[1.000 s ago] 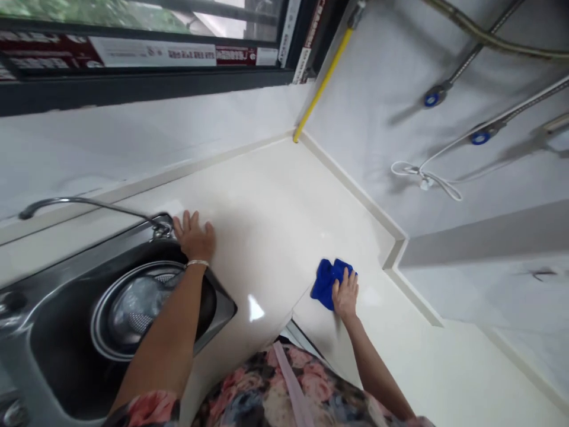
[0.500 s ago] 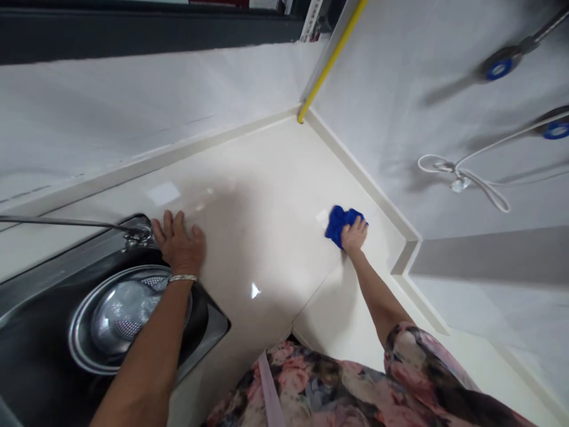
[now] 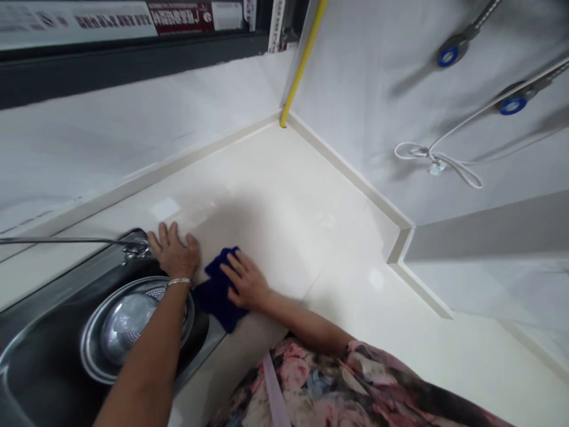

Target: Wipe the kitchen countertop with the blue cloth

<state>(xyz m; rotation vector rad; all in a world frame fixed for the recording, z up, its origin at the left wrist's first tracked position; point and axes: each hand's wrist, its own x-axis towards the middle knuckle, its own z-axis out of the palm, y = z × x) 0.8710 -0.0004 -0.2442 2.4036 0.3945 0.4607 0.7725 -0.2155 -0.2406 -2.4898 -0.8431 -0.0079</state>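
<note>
Now we're pressing our right hand (image 3: 247, 286), fingers spread, on the blue cloth (image 3: 217, 295) at lower centre, our left hand (image 3: 174, 255) lying open beside the sink (image 3: 62, 276).

Part of the blue cloth (image 3: 217, 296) is covered by the right hand (image 3: 246, 284) lying on it. Below the left hand (image 3: 174, 255), the metal bowl (image 3: 120, 326) is partly hidden by the forearm. The sink (image 3: 35, 356) and the tap spout (image 3: 57, 241), left of that hand, are cut off at the edge. Print on the labels (image 3: 111, 15) beyond cannot be read.
</note>
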